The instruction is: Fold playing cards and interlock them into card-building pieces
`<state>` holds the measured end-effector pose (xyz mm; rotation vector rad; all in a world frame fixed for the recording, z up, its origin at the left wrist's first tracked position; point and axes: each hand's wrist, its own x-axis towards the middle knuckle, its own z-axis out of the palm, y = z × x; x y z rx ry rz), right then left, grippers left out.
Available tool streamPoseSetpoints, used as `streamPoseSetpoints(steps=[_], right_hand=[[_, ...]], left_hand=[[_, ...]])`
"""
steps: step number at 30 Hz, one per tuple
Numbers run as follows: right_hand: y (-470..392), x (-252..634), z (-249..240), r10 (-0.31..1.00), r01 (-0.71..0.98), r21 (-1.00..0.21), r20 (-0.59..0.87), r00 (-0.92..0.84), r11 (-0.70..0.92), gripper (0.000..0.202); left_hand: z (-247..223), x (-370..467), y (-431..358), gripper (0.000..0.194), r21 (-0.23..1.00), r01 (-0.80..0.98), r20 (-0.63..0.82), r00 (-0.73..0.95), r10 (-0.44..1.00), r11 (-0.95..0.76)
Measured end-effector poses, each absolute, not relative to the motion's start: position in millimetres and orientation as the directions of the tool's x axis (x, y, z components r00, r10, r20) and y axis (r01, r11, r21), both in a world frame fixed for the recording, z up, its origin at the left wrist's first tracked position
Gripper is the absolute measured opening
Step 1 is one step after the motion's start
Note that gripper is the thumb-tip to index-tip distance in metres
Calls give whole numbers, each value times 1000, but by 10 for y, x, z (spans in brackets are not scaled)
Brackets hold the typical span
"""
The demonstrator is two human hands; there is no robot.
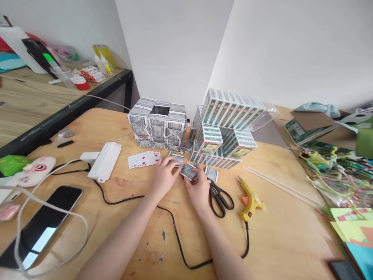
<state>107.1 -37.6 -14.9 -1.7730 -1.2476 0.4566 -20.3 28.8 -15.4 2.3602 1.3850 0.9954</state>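
Note:
My left hand (163, 174) has its fingers bent over a patterned playing card (177, 158) at the middle of the table. Close beside it, my right hand (198, 188) pinches another grey-backed playing card (189, 171) between thumb and fingers. A third card (212, 173) lies just right of that hand, by the black-handled scissors (219, 199). Left of my hands are face-up diamond cards (143, 159). Behind them stands a box-like structure built of folded playing cards (159, 126), with a dark opening on top.
Stacked card boxes (233, 111) stand behind my right hand. A yellow glue gun (250, 202) lies to the right, its black cord crossing below my wrists. Clear sticks (281, 186) lie farther right. A white power strip (105, 161) and a phone (43, 225) are on the left.

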Motion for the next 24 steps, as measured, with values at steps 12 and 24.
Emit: streamPoseSetpoints(steps=[12,24], right_hand=[[-406,1033,-165,870,799,-570,280,405,-189,16],[-367,1080,-160,831,820,-535,349,433,-203,25]], left_hand=[[-162,-182,322,25,557,699,465,186,866,-449],[-160,-226,378,17,612,685,462,96,882,-396]])
